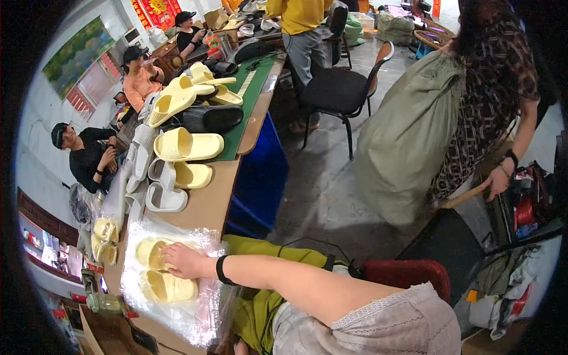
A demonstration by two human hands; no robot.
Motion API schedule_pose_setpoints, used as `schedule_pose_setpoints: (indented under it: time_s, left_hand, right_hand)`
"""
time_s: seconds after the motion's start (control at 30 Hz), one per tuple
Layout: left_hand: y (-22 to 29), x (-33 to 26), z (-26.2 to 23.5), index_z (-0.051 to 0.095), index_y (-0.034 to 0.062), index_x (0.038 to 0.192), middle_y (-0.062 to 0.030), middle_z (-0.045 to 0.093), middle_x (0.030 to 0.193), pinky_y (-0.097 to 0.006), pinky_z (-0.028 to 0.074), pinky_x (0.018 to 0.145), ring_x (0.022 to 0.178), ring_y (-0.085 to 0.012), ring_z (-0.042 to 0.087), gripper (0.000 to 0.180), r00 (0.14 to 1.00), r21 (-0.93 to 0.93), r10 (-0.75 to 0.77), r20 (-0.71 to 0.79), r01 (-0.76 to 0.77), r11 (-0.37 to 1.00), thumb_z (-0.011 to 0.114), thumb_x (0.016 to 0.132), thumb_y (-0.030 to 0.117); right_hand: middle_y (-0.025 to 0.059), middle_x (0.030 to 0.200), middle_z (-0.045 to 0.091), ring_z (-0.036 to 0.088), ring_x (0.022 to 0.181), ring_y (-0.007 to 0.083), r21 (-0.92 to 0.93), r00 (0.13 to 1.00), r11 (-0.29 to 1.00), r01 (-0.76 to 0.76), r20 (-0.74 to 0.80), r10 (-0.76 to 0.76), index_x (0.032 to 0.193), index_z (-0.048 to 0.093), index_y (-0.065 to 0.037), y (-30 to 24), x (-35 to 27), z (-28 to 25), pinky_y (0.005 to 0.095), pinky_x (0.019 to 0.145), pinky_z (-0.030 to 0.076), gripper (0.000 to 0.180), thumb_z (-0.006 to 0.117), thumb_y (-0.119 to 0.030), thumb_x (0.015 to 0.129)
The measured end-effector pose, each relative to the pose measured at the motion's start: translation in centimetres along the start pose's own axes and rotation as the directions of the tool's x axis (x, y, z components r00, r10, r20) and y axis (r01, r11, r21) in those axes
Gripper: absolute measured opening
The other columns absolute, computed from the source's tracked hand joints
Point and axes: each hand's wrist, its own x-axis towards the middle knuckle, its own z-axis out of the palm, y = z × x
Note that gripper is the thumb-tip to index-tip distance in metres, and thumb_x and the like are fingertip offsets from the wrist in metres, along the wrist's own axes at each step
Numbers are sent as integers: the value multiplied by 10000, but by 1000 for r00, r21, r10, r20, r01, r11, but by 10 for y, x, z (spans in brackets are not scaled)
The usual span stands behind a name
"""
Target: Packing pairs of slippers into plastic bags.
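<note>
My right hand (182,260), with a black band at the wrist, reaches left across my lap onto a clear plastic bag (195,319) lying on the wooden table (207,207). Two pale yellow slippers are inside the bag: one (149,253) under my fingers, the other (168,288) just beside it. My fingers curl over the edge of the first slipper through the plastic. My left hand is out of view.
Further along the table lie several yellow, white and black slippers (188,145) on a green mat. Three people sit behind the table. A person (503,77) on the right holds a large grey-green sack (408,136). A black chair (340,89) stands in the aisle.
</note>
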Motion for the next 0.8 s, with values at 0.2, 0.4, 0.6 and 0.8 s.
schedule_pose_setpoints:
  time_s: [0.2,0.4,0.6,0.8]
  left_hand:
    - [40,1,72,609,10,1233,-92,673,1140,-379,502,915,1009,-227,637,323,997,-94,-2,-72,-5,996,527,965,170]
    - [-38,42,-51,578,23,1217,-78,647,1104,-344,501,866,967,-205,610,329,980,365,142,141,-185,912,502,986,245]
    - [6,17,13,637,10,1173,-89,649,1010,-357,479,771,890,-186,578,445,993,174,11,-116,9,985,524,993,401]
    - [1,101,14,630,20,1101,-88,628,947,-372,471,756,852,-203,573,384,991,464,123,60,-137,875,537,960,364]
  right_hand:
    - [206,1248,561,521,1172,368,3,994,996,-88,65,88,1096,602,-9,11,-5,-12,450,1035,402,364,691,-220,812]
    - [180,1218,591,553,1168,331,503,983,846,-176,50,175,1034,648,-38,11,50,-73,421,1030,426,294,681,-292,890]
    - [103,896,676,654,878,306,-206,920,978,-17,-386,-65,774,647,-73,80,-17,-348,415,785,524,70,698,-112,801]
    - [166,924,682,655,927,375,-198,202,42,-979,-937,286,923,729,-77,146,-313,-625,488,780,523,219,670,-256,811]
